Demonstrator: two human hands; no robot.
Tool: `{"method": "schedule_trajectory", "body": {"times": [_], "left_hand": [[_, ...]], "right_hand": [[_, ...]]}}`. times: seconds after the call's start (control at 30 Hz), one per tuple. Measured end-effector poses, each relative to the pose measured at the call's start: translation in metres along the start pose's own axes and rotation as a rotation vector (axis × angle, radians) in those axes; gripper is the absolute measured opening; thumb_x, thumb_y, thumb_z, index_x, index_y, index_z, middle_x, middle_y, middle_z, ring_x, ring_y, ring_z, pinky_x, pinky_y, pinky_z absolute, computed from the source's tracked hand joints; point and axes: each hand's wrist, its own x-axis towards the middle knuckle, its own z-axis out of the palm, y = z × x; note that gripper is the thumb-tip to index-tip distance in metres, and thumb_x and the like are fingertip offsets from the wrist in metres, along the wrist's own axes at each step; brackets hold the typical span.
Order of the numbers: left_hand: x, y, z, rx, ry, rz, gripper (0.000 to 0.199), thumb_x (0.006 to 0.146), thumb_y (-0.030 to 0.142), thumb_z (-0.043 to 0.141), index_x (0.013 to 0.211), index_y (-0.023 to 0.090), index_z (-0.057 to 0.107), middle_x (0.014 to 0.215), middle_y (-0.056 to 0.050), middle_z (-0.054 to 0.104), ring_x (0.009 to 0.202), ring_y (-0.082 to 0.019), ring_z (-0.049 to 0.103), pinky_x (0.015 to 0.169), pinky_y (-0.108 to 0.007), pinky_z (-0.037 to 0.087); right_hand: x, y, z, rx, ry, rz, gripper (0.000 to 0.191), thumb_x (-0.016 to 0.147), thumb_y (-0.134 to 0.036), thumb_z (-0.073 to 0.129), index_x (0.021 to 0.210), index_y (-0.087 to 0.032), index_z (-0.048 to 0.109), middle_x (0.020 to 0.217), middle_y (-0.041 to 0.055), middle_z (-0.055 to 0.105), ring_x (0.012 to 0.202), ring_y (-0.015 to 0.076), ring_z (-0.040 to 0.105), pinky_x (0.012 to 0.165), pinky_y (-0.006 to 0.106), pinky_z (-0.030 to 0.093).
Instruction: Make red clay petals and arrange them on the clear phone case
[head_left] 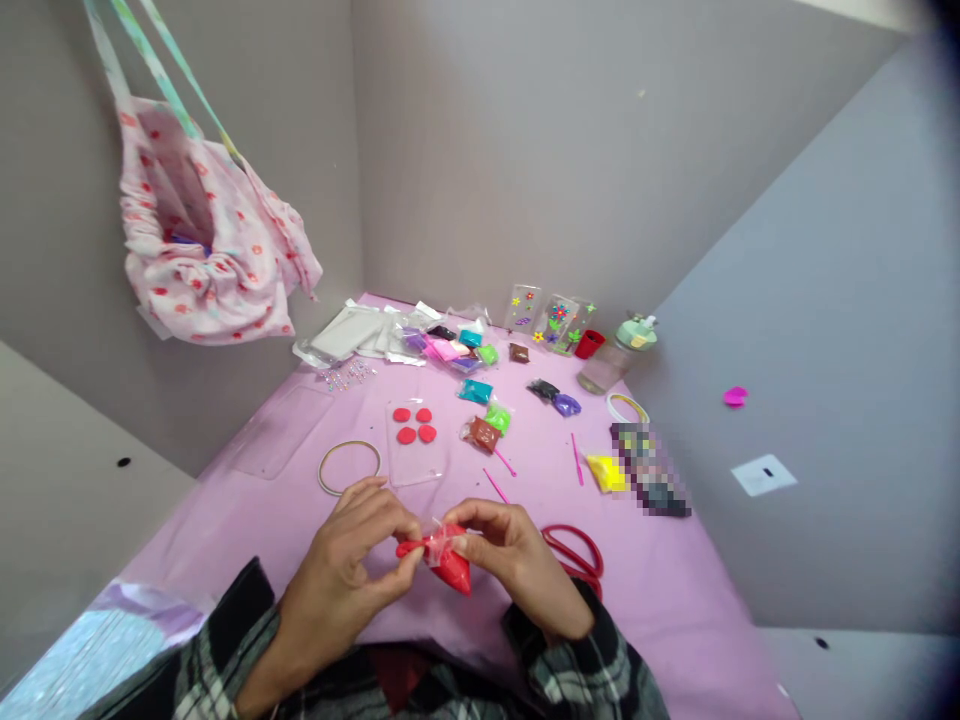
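My right hand [501, 545] pinches the top of a small clear plastic packet of red clay [453, 572], which hangs tilted over the cloth. Between the thumb and fingertips of my left hand [364, 555] is a bit of red clay [407, 548] at the packet's mouth. Whether that bit is still joined to the clay inside, I cannot tell. Beyond my hands lies a clear phone case [415, 464] with several flat red clay pieces [406, 435] on it. Red-handled scissors [576, 552] rest beside my right wrist, partly covered by it.
Clay packets in brown [484, 434], teal [476, 391] and yellow [604, 473] lie across the pink cloth [345, 390]. Pink tools [577, 460] and a bangle [349, 466] are nearby. A lidded jar [611, 360] and decorated clear cases [559, 318] stand at the back.
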Motion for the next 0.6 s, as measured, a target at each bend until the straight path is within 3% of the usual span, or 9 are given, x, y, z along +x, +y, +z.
{"method": "schedule_trajectory", "body": {"times": [0.1, 0.2, 0.43, 0.6], "left_hand": [[-0.003, -0.004, -0.002, -0.064, -0.044, -0.124, 0.008, 0.094, 0.019, 0.058, 0.093, 0.023, 0.065, 0.089, 0.001, 0.068, 0.092, -0.020, 0.061, 0.098, -0.038, 0.039], [-0.002, -0.007, -0.003, -0.095, -0.094, -0.140, 0.010, 0.096, 0.028, 0.061, 0.104, 0.027, 0.068, 0.095, 0.001, 0.071, 0.094, -0.020, 0.062, 0.096, -0.036, 0.040], [0.002, -0.005, -0.009, -0.028, -0.199, -0.143, 0.013, 0.097, 0.028, 0.059, 0.090, 0.025, 0.069, 0.086, 0.002, 0.070, 0.086, -0.019, 0.062, 0.082, -0.031, 0.044], [0.004, -0.007, -0.012, 0.048, -0.101, -0.093, 0.015, 0.094, 0.024, 0.056, 0.086, 0.023, 0.069, 0.082, 0.000, 0.068, 0.082, -0.019, 0.061, 0.079, -0.031, 0.046]], "right_hand": [[0.000, -0.005, 0.003, -0.031, 0.034, -0.017, 0.022, 0.086, -0.039, 0.077, 0.093, -0.018, 0.075, 0.088, 0.0021, 0.071, 0.082, 0.0148, 0.064, 0.078, 0.025, 0.049], [-0.002, -0.011, 0.008, -0.088, 0.044, -0.031, 0.020, 0.090, -0.037, 0.073, 0.095, -0.018, 0.074, 0.090, 0.0030, 0.070, 0.082, 0.0161, 0.065, 0.077, 0.027, 0.050], [-0.010, -0.015, 0.019, -0.431, 0.109, -0.199, 0.013, 0.097, -0.021, 0.061, 0.089, -0.018, 0.071, 0.089, 0.0028, 0.067, 0.086, 0.0158, 0.062, 0.080, 0.027, 0.047], [-0.013, -0.016, 0.018, -0.461, 0.148, -0.211, 0.014, 0.098, -0.022, 0.059, 0.090, -0.019, 0.071, 0.090, 0.0031, 0.069, 0.087, 0.0162, 0.064, 0.080, 0.027, 0.048]]}}
